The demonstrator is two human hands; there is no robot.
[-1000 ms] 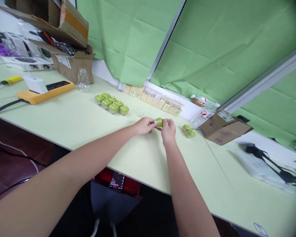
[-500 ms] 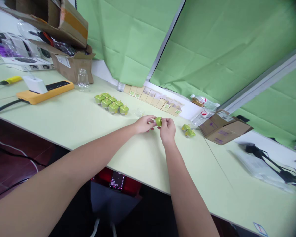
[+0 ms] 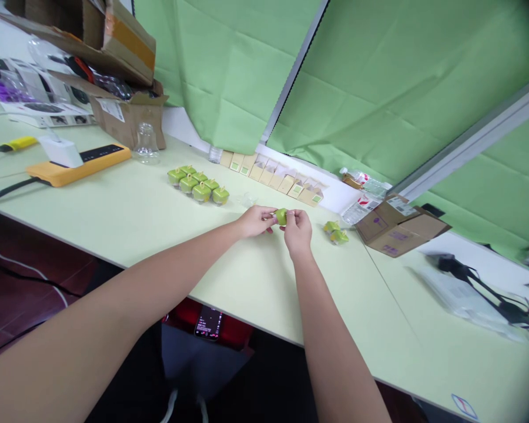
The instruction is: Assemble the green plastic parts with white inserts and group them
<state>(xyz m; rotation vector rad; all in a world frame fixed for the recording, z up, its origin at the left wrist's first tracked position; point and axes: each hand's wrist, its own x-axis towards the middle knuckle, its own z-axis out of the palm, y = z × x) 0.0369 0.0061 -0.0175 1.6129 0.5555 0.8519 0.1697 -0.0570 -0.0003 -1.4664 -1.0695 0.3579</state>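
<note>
Over the middle of the table (image 3: 247,276), a small rounded green lid (image 3: 281,217) is held between my two hands. The fingers of my left hand (image 3: 256,221) are closed on its left side. My right hand (image 3: 298,228) pinches it from the right, and those fingers hide part of it. To the left stand several small clear pots with green lids (image 3: 201,191), each with a little loop on top, set in rows. Two more lidded pots (image 3: 336,233) sit right of my right hand. Behind my left hand lies a clear plastic piece (image 3: 247,200).
Small cardboard boxes (image 3: 268,174) line the back edge. A yellow power strip (image 3: 81,165), a clear jar (image 3: 146,144) and large cartons (image 3: 132,117) stand at left. Bottles (image 3: 361,207), an open carton (image 3: 397,226) and a black strap (image 3: 489,294) are at right. A phone (image 3: 208,323) lies below the table edge.
The view has shifted very slightly. Both hands keep hold of the green lid in nearly the same place; the pots have not moved.
</note>
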